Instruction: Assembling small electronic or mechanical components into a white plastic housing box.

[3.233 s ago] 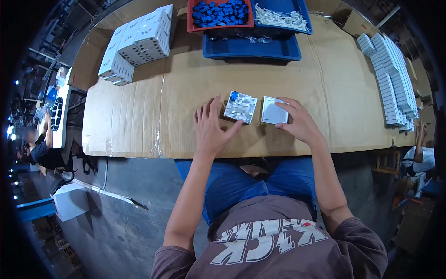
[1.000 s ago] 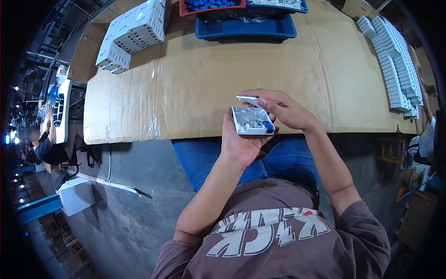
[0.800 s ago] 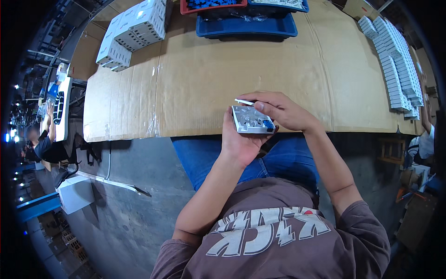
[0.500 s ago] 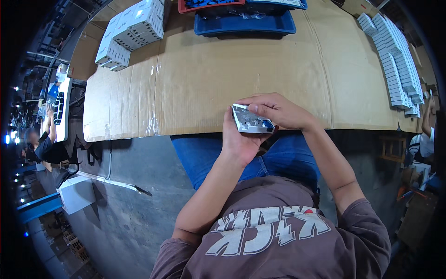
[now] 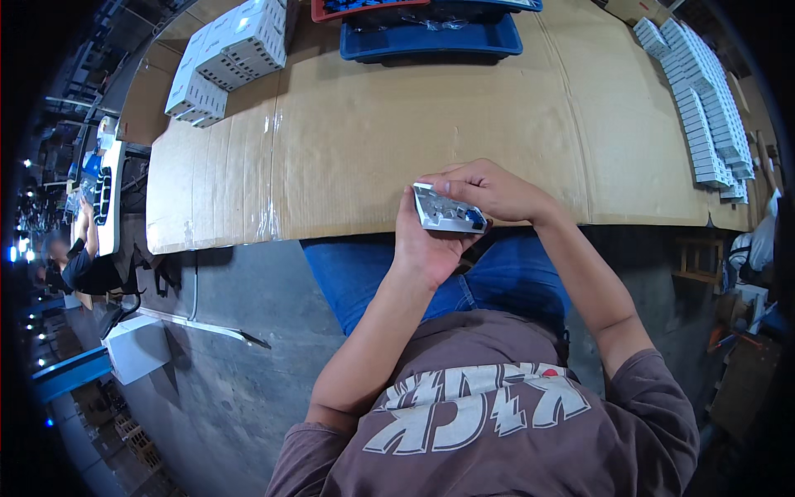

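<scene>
A shallow white plastic housing (image 5: 450, 224) lies in my left hand (image 5: 425, 250), near the table's front edge. Its upper face shows grey metallic or clear parts inside, and a small blue piece (image 5: 474, 218) sits at its right end. My left palm supports it from below, with the thumb along its left side. Across the far edge, my right hand (image 5: 494, 192) is closed with its thumb pressed on the housing and the fingers curled. The fingertips are partly hidden, so any tiny part between them cannot be made out.
Cardboard (image 5: 373, 141) covers the table. Stacked white units (image 5: 240, 50) stand at the far left, and long rows of similar ones (image 5: 704, 108) at the right. A blue tray (image 5: 431, 43) and a red tray (image 5: 364, 10) with blue pieces are at the back. Another person (image 5: 91, 269) sits far left.
My right fingers have curled more, and the hand has lifted slightly over the housing's far edge. The left hand keeps its hold. The whole view has shifted a little.
</scene>
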### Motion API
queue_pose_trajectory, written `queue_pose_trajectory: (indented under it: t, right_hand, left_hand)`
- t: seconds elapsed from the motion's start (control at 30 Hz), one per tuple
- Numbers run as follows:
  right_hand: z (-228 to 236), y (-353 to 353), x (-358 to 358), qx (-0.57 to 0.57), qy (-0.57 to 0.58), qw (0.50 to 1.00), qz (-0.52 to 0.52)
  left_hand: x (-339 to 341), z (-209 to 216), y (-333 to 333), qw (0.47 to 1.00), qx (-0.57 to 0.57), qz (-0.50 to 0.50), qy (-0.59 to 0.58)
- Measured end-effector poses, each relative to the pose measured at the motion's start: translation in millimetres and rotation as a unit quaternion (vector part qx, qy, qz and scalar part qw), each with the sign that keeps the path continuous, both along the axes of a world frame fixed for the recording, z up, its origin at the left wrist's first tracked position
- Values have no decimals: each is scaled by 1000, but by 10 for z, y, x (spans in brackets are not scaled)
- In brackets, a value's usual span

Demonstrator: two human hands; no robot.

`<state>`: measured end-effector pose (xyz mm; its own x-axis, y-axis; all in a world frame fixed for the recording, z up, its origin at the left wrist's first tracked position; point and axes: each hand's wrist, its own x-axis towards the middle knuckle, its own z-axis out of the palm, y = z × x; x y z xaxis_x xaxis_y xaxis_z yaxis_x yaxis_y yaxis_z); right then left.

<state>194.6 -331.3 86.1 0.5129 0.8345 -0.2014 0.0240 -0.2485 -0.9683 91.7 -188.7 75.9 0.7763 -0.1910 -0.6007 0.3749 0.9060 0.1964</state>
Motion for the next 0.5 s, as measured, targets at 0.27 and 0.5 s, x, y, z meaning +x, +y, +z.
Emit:
queue_pose_trajectory:
  t: [0.27, 0.5]
  right_hand:
    - [-69, 1, 80, -74, 25, 997, 23]
    - [-185, -14, 94, -72, 12, 997, 25]
  left_hand:
    - [27, -174, 32, 999, -37, -13, 17]
    - [58, -232, 55, 998, -48, -26, 23]
